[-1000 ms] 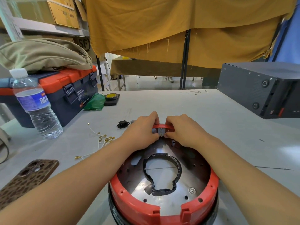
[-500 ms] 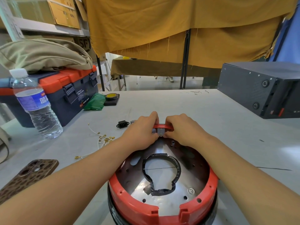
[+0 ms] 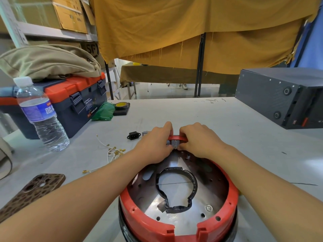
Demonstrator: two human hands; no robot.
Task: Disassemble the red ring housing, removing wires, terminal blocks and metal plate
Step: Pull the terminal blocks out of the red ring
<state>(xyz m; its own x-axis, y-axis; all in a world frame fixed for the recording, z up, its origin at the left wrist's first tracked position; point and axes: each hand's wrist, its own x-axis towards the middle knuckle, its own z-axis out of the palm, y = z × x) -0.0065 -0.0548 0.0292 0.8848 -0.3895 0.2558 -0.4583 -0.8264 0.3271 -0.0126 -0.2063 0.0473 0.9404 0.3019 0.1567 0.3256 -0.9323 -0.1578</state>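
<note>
While both hands, left hand and right hand, pinch the grey terminal block at the far rim of the red ring housing on the worktop, a hard tug could slip the fingers or tip the housing, with loose wires, a black socket and a water bottle crowding the left.

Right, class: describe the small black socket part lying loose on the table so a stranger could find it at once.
Start at the red ring housing near the table's front edge, then look just beyond the left hand gripping its far rim. The black socket part lies there, beside a small grey block; unlike the pale wires nearby, it is squat, black, with mounting ears.
</note>
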